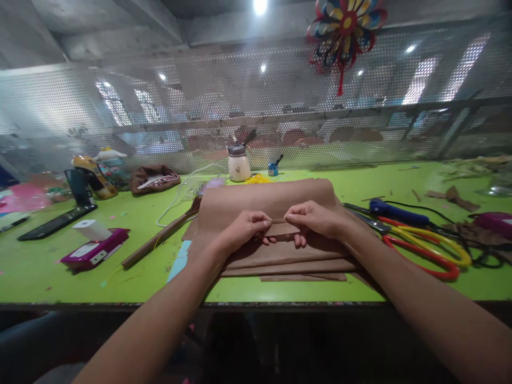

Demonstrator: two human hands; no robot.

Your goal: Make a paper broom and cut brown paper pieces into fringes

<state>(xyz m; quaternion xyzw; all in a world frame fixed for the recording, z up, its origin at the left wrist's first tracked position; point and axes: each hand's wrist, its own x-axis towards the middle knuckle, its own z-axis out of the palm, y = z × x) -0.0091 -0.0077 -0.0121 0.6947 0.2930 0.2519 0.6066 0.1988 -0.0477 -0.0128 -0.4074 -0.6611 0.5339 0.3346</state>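
Both my hands are at the middle of a stack of brown paper sheets (pixel 256 194) on the green table. My left hand (pixel 248 229) pinches the left end of a small folded strip of brown paper (pixel 279 229). Its right end is pinched between the thumb and forefinger of my right hand (pixel 312 218). The strip is stretched level between the two hands, with some fingertips showing below it. The upper part of the top sheet bulges in a curve behind my hands. Flat folded layers lie beneath them.
Scissors with red and yellow handles (pixel 428 250) and a blue-handled tool (pixel 398 212) lie at the right. A brown rolled stick (pixel 156 242), a purple power strip (pixel 98 249) and a phone on a stand (pixel 56 223) are at the left. Behind stands a white jar (pixel 239 164).
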